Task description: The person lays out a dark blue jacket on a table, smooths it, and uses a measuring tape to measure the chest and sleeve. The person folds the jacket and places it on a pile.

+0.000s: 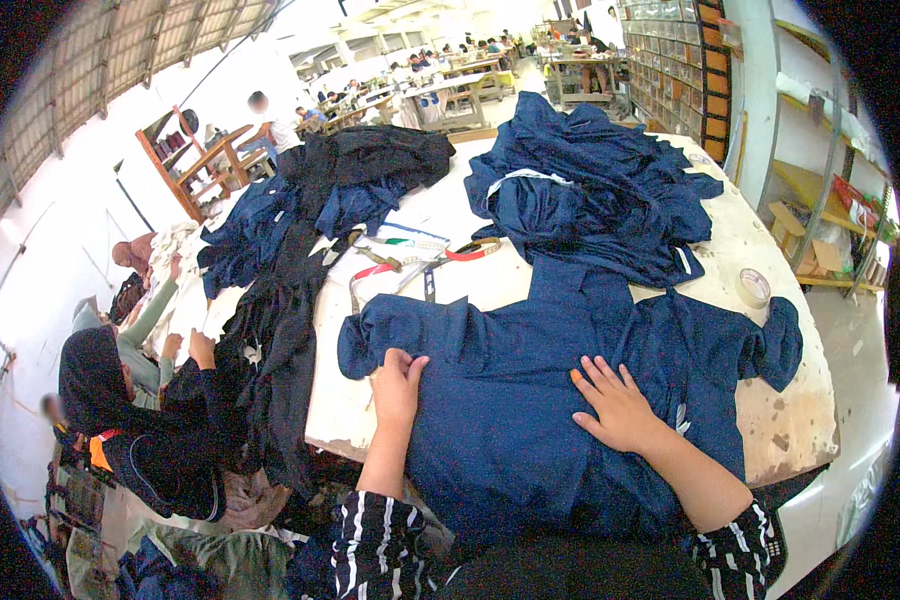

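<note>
A navy-blue short-sleeved garment [506, 427] lies spread before me, its lower part hanging over the near table edge. My left hand [397, 390] rests at its left side, just below the left sleeve [360, 345]. Its fingers are curled with the thumb close by; the fingertips are hidden, so whether they pinch cloth cannot be told. On the garment's right half my right hand [615, 409] lies flat, fingers apart, with an orange wrap on one fingertip. A small white tag [681, 418] shows beside the right wrist.
Beyond the garment sits a heap of navy garments [592, 195] on the pale worktable [787, 420]. A tape measure [375, 270] and a tape roll [754, 288] lie nearby. Black fabric [277, 352] drapes at left, beside a person in black [94, 367]. Shelving [825, 187] stands right.
</note>
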Demonstrator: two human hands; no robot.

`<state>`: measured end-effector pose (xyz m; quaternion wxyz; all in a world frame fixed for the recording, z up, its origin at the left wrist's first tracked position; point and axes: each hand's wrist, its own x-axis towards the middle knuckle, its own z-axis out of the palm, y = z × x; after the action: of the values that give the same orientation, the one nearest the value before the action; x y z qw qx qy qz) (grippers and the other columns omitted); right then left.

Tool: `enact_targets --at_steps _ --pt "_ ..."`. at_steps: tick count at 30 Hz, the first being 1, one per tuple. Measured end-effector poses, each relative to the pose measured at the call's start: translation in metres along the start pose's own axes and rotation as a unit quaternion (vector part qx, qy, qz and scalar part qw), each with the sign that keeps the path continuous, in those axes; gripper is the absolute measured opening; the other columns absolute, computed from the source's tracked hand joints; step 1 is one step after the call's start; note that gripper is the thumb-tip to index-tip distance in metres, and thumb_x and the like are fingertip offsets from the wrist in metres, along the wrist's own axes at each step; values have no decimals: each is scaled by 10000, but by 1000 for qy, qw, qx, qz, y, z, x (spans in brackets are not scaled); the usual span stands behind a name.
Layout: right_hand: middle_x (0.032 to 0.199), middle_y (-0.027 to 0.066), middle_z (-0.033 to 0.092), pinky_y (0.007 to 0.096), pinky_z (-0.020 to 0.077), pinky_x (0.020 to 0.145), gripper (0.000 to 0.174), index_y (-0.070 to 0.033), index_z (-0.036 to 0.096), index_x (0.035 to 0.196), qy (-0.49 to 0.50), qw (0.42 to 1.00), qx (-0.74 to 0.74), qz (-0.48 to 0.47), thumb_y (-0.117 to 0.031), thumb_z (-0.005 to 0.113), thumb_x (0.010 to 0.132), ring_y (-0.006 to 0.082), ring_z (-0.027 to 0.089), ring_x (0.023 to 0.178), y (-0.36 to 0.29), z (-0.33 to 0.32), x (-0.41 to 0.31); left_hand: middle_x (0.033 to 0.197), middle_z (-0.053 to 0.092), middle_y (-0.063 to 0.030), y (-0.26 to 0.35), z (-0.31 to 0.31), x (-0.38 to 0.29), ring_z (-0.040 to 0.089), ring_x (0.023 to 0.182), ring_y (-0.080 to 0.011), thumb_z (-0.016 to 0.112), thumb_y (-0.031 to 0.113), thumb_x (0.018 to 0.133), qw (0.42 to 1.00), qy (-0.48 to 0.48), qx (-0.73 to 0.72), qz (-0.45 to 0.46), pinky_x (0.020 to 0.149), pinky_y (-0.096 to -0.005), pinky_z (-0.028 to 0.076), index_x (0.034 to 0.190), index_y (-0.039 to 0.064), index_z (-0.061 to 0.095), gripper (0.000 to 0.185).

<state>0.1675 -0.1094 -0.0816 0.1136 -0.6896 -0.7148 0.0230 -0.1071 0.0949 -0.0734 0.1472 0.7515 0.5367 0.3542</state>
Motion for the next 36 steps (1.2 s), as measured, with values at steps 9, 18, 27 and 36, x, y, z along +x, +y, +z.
enact_targets --at_steps 9,18,27,36 --pt "1459 175 242 530 188 1077 629 -77 317 1381 2 1000 2 -6 -420 467 876 338 229 1349 0 0 0 718 629 -206 -29 -33 -10 622 789 -372 498 456 871 981 -160 -19 -108 707 -425 460 784 -38 624 517" --pt "1460 176 239 528 184 1079 635 -77 306 1387 -5 1000 -1 -8 -421 471 878 345 216 1353 -2 -1 3 883 648 -160 -29 -11 -14 614 821 -216 589 246 868 923 -160 -327 -120 756 -318 463 1035 -26 607 319" --pt "1296 190 467 568 216 1050 540 -57 495 1232 -192 980 -55 12 -407 553 825 341 417 1224 -18 -60 46 806 638 -158 -3 -57 -69 624 751 -236 673 247 788 991 -59 -35 -114 705 -332 488 897 -37 608 311" --pt "1028 161 585 432 491 772 418 -84 559 1149 51 984 147 -89 -327 615 814 338 599 925 -123 25 204 783 615 -156 -4 -15 -57 597 711 -333 654 241 798 995 -21 97 -2 661 -396 475 839 4 617 243"
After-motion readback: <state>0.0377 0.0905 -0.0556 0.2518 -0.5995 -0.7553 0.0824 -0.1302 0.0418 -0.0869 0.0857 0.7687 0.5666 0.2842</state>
